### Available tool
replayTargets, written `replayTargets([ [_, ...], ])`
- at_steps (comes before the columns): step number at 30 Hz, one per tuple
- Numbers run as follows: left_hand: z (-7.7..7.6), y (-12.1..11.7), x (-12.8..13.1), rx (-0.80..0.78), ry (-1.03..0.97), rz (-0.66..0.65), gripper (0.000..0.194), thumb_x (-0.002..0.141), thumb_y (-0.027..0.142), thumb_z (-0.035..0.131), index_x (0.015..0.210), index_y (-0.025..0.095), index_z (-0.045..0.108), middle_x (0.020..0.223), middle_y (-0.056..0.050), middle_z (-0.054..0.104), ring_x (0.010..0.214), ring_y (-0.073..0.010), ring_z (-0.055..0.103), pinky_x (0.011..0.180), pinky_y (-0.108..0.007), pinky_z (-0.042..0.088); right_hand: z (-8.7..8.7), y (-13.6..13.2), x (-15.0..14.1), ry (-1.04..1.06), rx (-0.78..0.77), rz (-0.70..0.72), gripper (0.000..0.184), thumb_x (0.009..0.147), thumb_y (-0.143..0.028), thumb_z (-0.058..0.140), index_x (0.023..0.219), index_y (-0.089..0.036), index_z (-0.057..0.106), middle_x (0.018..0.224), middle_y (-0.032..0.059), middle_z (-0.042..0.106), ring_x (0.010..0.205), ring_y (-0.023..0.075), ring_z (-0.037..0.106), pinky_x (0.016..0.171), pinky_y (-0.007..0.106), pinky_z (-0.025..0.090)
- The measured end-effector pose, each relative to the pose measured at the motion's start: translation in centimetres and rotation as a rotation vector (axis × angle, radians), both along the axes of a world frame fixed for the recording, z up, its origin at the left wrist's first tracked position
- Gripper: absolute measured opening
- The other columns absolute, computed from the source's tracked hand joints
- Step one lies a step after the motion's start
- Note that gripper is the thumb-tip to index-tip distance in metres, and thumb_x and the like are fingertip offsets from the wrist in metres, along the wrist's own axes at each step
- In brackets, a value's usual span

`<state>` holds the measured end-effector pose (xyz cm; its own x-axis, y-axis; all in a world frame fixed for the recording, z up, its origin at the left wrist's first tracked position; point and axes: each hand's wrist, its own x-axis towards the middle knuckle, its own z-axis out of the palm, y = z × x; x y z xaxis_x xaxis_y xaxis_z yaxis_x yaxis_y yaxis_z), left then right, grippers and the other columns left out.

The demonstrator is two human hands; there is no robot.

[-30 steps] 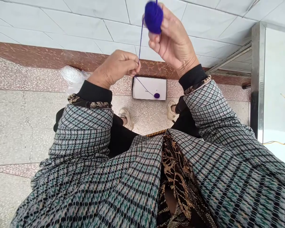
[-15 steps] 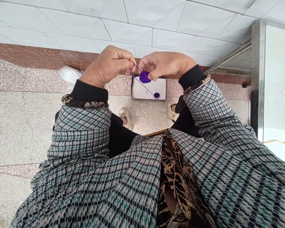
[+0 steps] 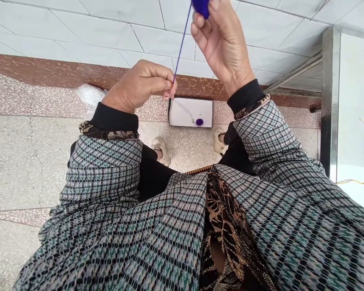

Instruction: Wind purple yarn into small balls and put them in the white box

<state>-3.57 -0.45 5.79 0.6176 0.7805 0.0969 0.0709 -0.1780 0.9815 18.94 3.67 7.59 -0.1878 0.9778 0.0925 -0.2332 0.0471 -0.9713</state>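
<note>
Rising at the end of an outstretched arm, palm toward the camera, the person's right hand (image 3: 224,46) clamps a purple yarn ball (image 3: 201,7) by the thumb and fingers at the view's top edge, its other fingers loosely curled. Lower down, the left hand (image 3: 147,85) angles inward, fingers folded and thumb pinching the taut purple strand (image 3: 182,46) that slants to the ball, near the white-bottomed box (image 3: 182,113) holding a smaller purple ball (image 3: 199,121).
</note>
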Motion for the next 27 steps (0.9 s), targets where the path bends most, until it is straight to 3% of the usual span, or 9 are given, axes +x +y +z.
replayTargets([
  [3, 0.4, -0.2, 0.3, 0.048, 0.105, -0.16, 0.015, 0.078, 0.021, 0.063, 0.065, 0.02, 0.071, 0.062, -0.003, 0.062, 0.057, -0.0138, 0.052, 0.06, -0.033, 0.041, -2.4, 0.4, -1.0, -0.086, -0.121, 0.086, 0.024, 0.105, -0.027, 0.065, 0.119, -0.03, 0.046, 0.104, -0.0048, 0.057, 0.093, 0.007, 0.061, 0.086, 0.014, 0.056],
  [6, 0.6, -0.4, 0.5, 0.041, 0.173, -0.191, 0.018, 0.079, 0.021, 0.062, 0.063, 0.019, 0.069, 0.062, -0.003, 0.063, 0.058, -0.0123, 0.052, 0.06, -0.03, 0.041, -3.8, -0.3, -1.2, -0.421, -0.068, 0.229, 0.031, 0.098, -0.023, 0.08, 0.107, -0.025, 0.05, 0.094, -0.0047, 0.053, 0.087, 0.0081, 0.05, 0.072, 0.013, 0.048],
  [9, 0.5, -0.2, 0.2, 0.01, 0.126, -0.064, 0.014, 0.075, 0.02, 0.062, 0.065, 0.017, 0.071, 0.062, -0.001, 0.064, 0.058, -0.0106, 0.052, 0.059, -0.027, 0.041, -2.7, -1.8, -0.5, -0.719, -0.018, 0.389, 0.019, 0.085, -0.03, 0.083, 0.09, -0.026, 0.064, 0.091, 0.002, 0.06, 0.087, 0.0166, 0.055, 0.059, 0.021, 0.045],
  [11, 0.2, 0.3, -0.2, -0.004, 0.049, 0.095, 0.013, 0.074, 0.018, 0.062, 0.063, 0.019, 0.069, 0.059, 0.001, 0.061, 0.055, -0.0095, 0.049, 0.056, -0.026, 0.039, -1.0, -2.7, 0.0, -0.703, -0.086, 0.588, 0.017, 0.078, -0.037, 0.082, 0.087, -0.028, 0.069, 0.087, 0.0027, 0.063, 0.083, 0.0182, 0.061, 0.056, 0.023, 0.044],
  [13, -0.4, 0.8, -0.6, -0.006, 0.003, 0.248, 0.015, 0.07, 0.016, 0.061, 0.058, 0.022, 0.067, 0.055, 0.002, 0.056, 0.053, -0.0096, 0.046, 0.053, -0.025, 0.038, 0.5, -3.1, 0.4, -0.561, -0.148, 0.66, 0.026, 0.071, -0.041, 0.082, 0.091, -0.029, 0.07, 0.087, 0.0014, 0.065, 0.081, 0.0174, 0.066, 0.059, 0.023, 0.048],
  [17, -1.2, 1.4, -0.5, -0.06, 0.055, 0.251, 0.018, 0.07, 0.015, 0.059, 0.057, 0.024, 0.065, 0.058, 0.0, 0.056, 0.053, -0.0118, 0.047, 0.052, -0.029, 0.038, 1.2, -2.2, 0.4, -0.279, -0.099, 0.349, 0.046, 0.07, -0.052, 0.076, 0.107, -0.032, 0.06, 0.106, 0.0031, 0.069, 0.106, 0.021, 0.073, 0.069, 0.024, 0.058],
  [20, -1.1, 0.8, 0.3, -0.066, 0.101, 0.07, 0.018, 0.079, 0.017, 0.061, 0.063, 0.023, 0.066, 0.063, 0.0, 0.06, 0.056, -0.012, 0.048, 0.058, -0.029, 0.043, -1.1, -0.3, -0.5, -0.202, -0.056, 0.128, 0.041, 0.083, -0.059, 0.065, 0.113, -0.034, 0.05, 0.111, 0.004, 0.066, 0.126, 0.0212, 0.068, 0.069, 0.024, 0.06],
  [23, -0.4, 0.0, 0.9, -0.001, 0.157, -0.057, 0.017, 0.081, 0.017, 0.06, 0.066, 0.018, 0.068, 0.062, -0.001, 0.061, 0.057, -0.0106, 0.05, 0.063, -0.027, 0.045, -4.4, 1.1, -1.5, -0.154, -0.075, 0.043, 0.031, 0.093, -0.04, 0.071, 0.107, -0.029, 0.046, 0.088, -0.0029, 0.058, 0.09, 0.0111, 0.067, 0.069, 0.019, 0.055],
  [27, 0.5, -0.4, 0.8, 0.003, 0.179, -0.015, 0.017, 0.08, 0.016, 0.059, 0.066, 0.017, 0.069, 0.062, -0.001, 0.061, 0.059, -0.0105, 0.05, 0.063, -0.026, 0.043, -5.2, 0.4, -1.2, -0.465, -0.062, 0.281, 0.029, 0.086, -0.02, 0.083, 0.092, -0.026, 0.055, 0.072, -0.0062, 0.054, 0.06, 0.007, 0.053, 0.051, 0.02, 0.041],
])
